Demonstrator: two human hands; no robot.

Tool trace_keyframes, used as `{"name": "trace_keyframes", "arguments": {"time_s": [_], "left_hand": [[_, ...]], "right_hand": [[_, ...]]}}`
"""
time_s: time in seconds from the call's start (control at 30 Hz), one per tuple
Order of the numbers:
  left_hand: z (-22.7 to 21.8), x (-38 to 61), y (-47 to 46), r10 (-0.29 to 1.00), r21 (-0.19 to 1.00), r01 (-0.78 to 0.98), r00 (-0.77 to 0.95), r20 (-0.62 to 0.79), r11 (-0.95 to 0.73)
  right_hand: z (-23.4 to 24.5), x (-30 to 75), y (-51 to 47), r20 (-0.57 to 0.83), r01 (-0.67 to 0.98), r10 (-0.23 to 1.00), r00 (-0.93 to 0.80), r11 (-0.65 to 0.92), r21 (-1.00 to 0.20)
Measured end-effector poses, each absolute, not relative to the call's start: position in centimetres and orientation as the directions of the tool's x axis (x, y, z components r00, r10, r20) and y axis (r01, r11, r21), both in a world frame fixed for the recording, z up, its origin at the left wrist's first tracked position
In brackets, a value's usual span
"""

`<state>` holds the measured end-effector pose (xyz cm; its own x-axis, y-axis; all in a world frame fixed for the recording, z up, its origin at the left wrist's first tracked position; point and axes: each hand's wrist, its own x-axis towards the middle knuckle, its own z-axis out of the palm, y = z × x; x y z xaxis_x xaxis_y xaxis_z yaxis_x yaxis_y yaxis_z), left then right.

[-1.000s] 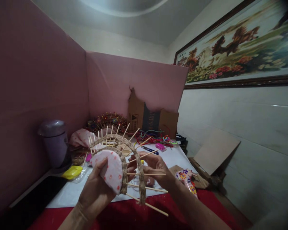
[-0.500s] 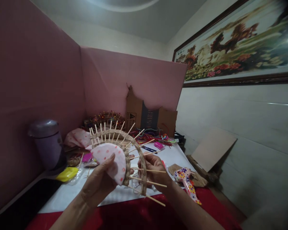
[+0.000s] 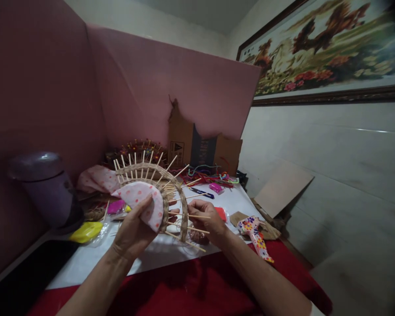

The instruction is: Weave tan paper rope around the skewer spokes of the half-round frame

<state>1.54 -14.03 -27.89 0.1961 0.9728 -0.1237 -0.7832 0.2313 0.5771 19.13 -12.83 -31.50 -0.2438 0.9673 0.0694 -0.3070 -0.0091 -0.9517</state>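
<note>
A half-round craft piece has a pink-spotted white cloth centre (image 3: 145, 199), thin wooden sticks (image 3: 171, 164) fanning out, and two arched bands of braided twine (image 3: 184, 206) woven through them. My left hand (image 3: 134, 228) grips it by the cloth, thumb on the front and fingers behind. At the outer band's right side, my right hand (image 3: 209, 221) is closed with its fingertips against the twine. Several sticks cross in front of that hand, so what it pinches is hidden. Thin pale cord loops hang below, between the hands.
Behind are cardboard (image 3: 181, 151), coloured pipe cleaners (image 3: 200, 175) and a blue cutter (image 3: 202, 193). A lilac lidded container (image 3: 48, 193) and a yellow packet (image 3: 87, 231) stand left, beside a black panel (image 3: 33, 265). A flowered figure (image 3: 256, 237) lies right. Red cloth (image 3: 171, 285) covers the front edge.
The view has tilted down and shifted. Both hands and the craft piece sit slightly further left and higher in the picture. My right hand stays closed at the outer twine band.
</note>
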Motion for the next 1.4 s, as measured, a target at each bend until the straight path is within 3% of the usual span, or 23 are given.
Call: {"name": "trace_keyframes", "arguments": {"time_s": [0.33, 0.53, 0.73, 1.0, 1.17, 1.4], "left_hand": [[-29.0, 1.6, -13.8, 0.947, 0.559, -0.772, 0.307, -0.091, 0.304], [-29.0, 1.7, -13.8, 0.961, 0.511, -0.814, 0.24, -0.139, 0.277], [-29.8, 1.3, -13.4, 0.952, 0.614, -0.738, 0.294, -0.081, 0.28], [-29.9, 1.5, -13.3, 0.953, 0.667, -0.695, 0.29, -0.082, 0.269], [-29.5, 1.6, -13.2, 0.965, 0.675, -0.692, 0.227, -0.134, 0.257], [-29.1, 1.2, -13.1, 0.986, 0.707, -0.688, 0.126, -0.109, 0.167]], "right_hand": [[-32.7, 19.5, -13.0, -0.007, -0.368, 0.981, -0.194, -0.079, -0.926], [-32.6, 19.6, -13.2, -0.017, -0.375, 0.983, -0.182, -0.085, -0.923], [-32.6, 19.9, -13.6, -0.003, -0.396, 0.983, -0.184, -0.077, -0.915], [-32.3, 20.4, -13.8, -0.049, -0.402, 0.982, -0.184, -0.121, -0.908], [-32.2, 20.6, -13.9, -0.074, -0.358, 0.98, -0.183, -0.137, -0.924], [-32.3, 20.8, -13.7, 0.019, -0.291, 0.984, -0.176, -0.034, -0.956]]}}
